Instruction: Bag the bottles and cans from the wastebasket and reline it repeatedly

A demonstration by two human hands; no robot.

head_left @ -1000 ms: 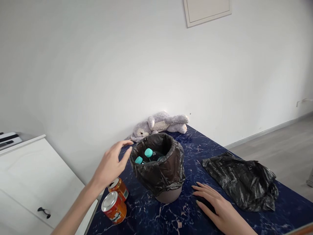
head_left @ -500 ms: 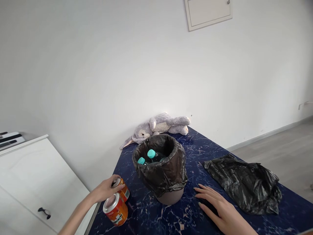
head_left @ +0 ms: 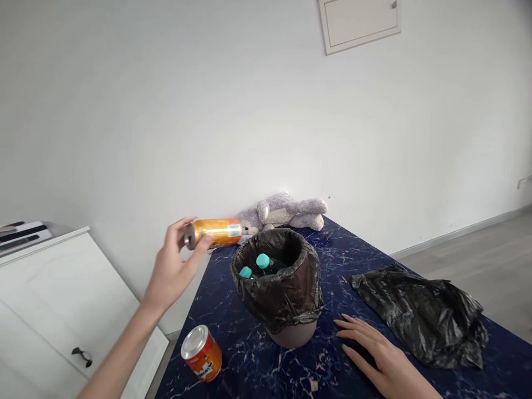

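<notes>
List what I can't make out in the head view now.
In the head view:
Teal-capped bottles: bodies mostly hidden by the black liner.
Plush toy: partly hidden by the orange can in the left hand.
That can's print: too blurred to read.
Wall panel: top cut off by the upper edge.

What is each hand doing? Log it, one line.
left hand: holding orange can sideways, raised; right hand: palm down beside lined bin; inside bin: teal-capped bottles; table: second can, plush toy

1. Air between raised can (head_left: 220,231) and lined bin (head_left: 286,305): passage open
2. Capped bottles (head_left: 263,261) obstruct bin's front-left interior
3. Plush toy (head_left: 286,211) lies behind bin; standing can (head_left: 202,354) flanks near-left side
</notes>
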